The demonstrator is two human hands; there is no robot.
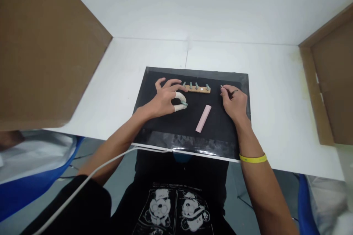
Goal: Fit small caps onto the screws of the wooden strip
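Between the taped thumb and index finger of my left hand (168,100) is a small grey-green peg (184,103). Its other fingers spread beside a short wooden strip (205,90) with several grey-green pegs standing on it; they cover the strip's left end. My right hand (234,101), right of the strip, pinches a tiny light-coloured piece (221,86) at the fingertips, too small to name. A pink bar (203,118) lies slanted on the black mat (171,125), between and below the hands.
The mat lies on a white table (99,95). Brown panels stand at the left (49,51) and right (333,77), with a white wall behind. A white cable (104,163) runs over my left forearm. Part of another person shows at the far left.
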